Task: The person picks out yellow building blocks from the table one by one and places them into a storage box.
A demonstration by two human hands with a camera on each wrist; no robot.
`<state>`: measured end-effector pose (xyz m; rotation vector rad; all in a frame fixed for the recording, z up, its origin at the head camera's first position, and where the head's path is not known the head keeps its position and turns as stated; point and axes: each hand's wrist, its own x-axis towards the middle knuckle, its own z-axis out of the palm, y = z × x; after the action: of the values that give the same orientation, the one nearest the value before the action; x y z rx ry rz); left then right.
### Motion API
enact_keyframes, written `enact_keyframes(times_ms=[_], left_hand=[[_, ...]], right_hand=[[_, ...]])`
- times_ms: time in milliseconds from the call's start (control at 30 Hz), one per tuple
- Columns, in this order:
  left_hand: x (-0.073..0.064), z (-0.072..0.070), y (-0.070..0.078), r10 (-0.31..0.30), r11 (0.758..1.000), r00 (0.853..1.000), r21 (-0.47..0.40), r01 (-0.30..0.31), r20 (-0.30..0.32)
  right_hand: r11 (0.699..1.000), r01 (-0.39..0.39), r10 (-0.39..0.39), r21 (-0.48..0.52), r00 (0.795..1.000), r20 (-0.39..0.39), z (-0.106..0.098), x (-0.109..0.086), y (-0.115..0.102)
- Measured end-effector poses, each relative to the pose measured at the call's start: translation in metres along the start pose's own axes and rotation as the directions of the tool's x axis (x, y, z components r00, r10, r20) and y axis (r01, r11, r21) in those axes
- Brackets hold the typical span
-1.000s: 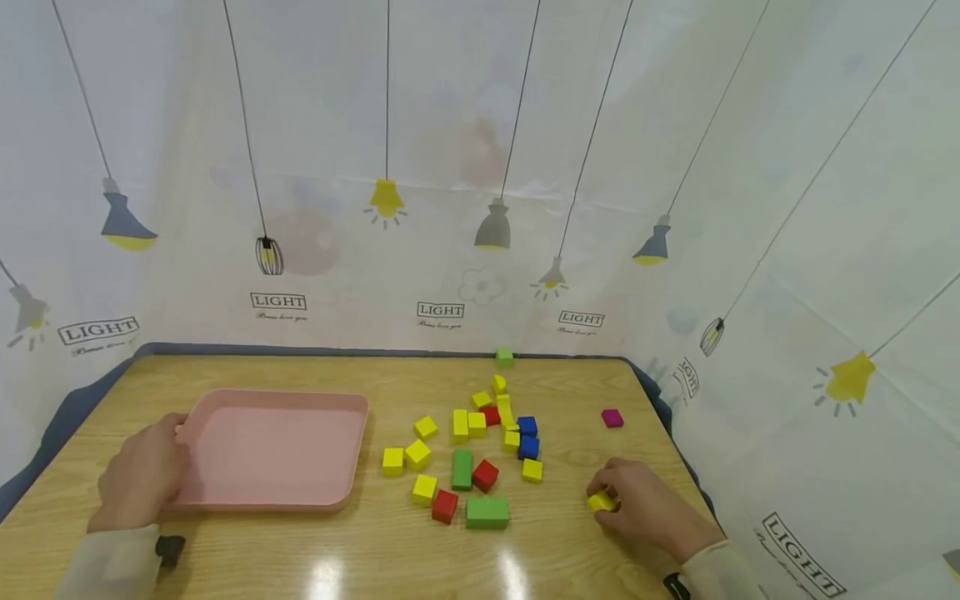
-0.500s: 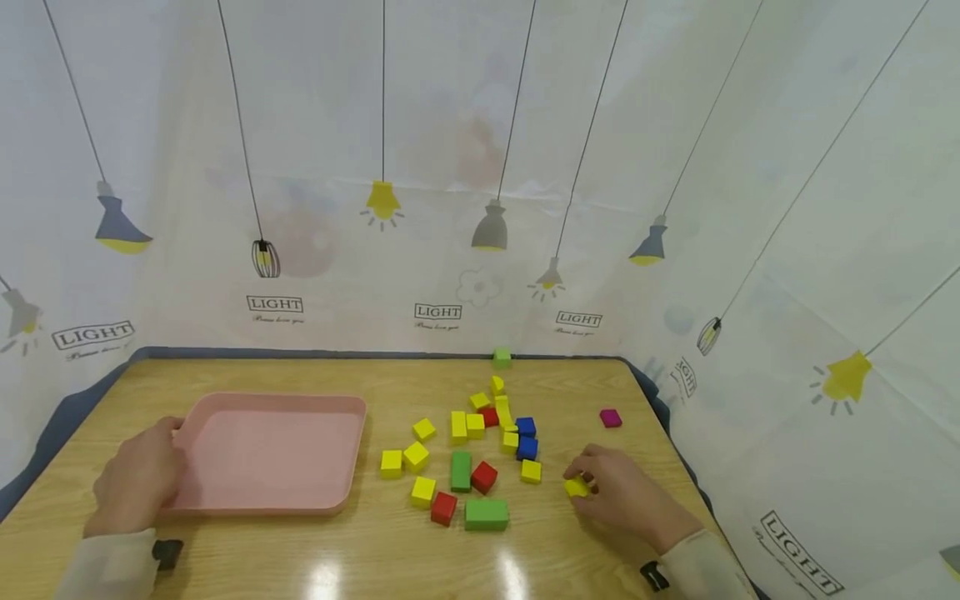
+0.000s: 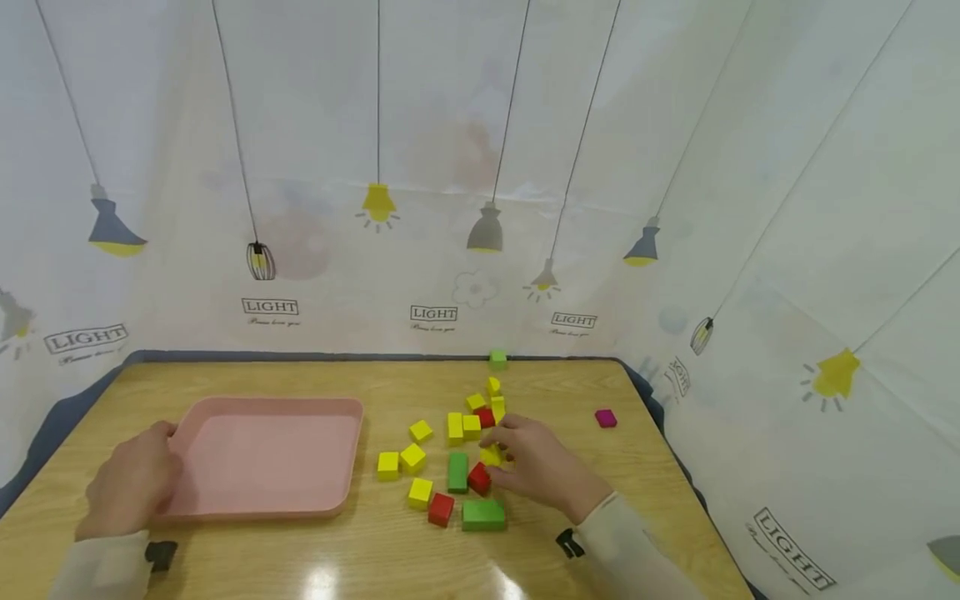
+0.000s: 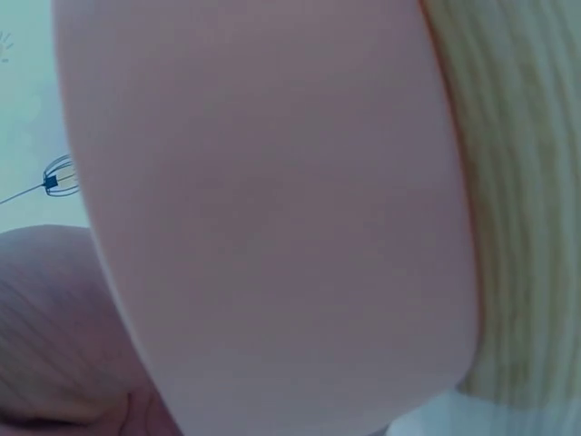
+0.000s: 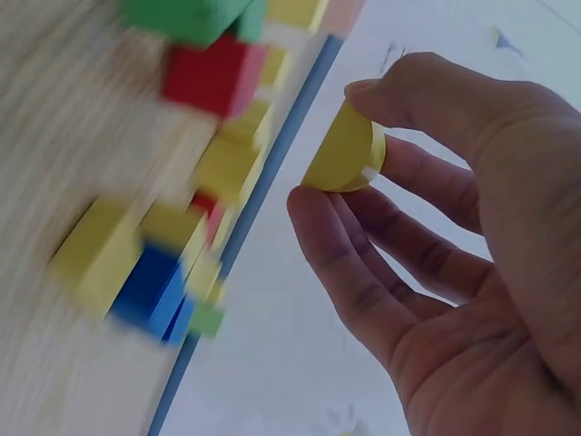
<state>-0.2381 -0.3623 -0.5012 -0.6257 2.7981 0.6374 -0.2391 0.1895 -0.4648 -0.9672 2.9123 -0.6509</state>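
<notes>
My left hand (image 3: 133,479) holds the left edge of a pink tray (image 3: 262,454), its fingertips partly hidden at the rim. In the left wrist view the tray's pink surface (image 4: 281,200) fills most of the picture. A yellow half-round block (image 5: 343,154) is pinched between the thumb and fingers of my right hand (image 5: 454,191). From the head view, that hand is over the right side of the block group, close to a red cube (image 3: 480,478) and a green block (image 3: 483,515). It hides the blue blocks (image 5: 150,286), which show in the right wrist view.
Several yellow cubes (image 3: 387,466) lie between the tray and my right hand, with another red cube (image 3: 441,509) and an upright-lying green block (image 3: 457,472). A magenta block (image 3: 606,418) lies far right. A light green block (image 3: 498,360) is at the table's back edge, before a printed curtain.
My right hand has carried the yellow half-round block leftward from the right side of the table to over the block group. My left hand has stayed on the tray.
</notes>
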Motion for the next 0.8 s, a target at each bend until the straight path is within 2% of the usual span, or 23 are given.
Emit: enact_keyframes(times_ms=[233,467,567,800], left_hand=[[0.0,-0.004,-0.006,0.028,0.999,1.0,0.023,-0.028,0.004],[-0.001,-0.008,-0.008,0.044,0.998,0.999,0.04,-0.044,0.01],[-0.003,-0.009,-0.008,0.059,0.997,0.998,0.039,-0.059,0.009],[-0.004,-0.007,-0.001,0.048,0.998,0.999,0.03,-0.048,0.011]], right_hand=[[0.998,0.05,-0.051,0.034,0.998,0.023,0.016,0.042,-0.034],[0.996,0.093,-0.093,-0.016,0.995,0.028,0.033,0.08,-0.066],[0.994,0.105,-0.104,-0.021,0.993,0.053,0.039,0.096,-0.082],[0.99,0.127,-0.118,-0.061,0.985,0.129,0.065,0.128,-0.118]])
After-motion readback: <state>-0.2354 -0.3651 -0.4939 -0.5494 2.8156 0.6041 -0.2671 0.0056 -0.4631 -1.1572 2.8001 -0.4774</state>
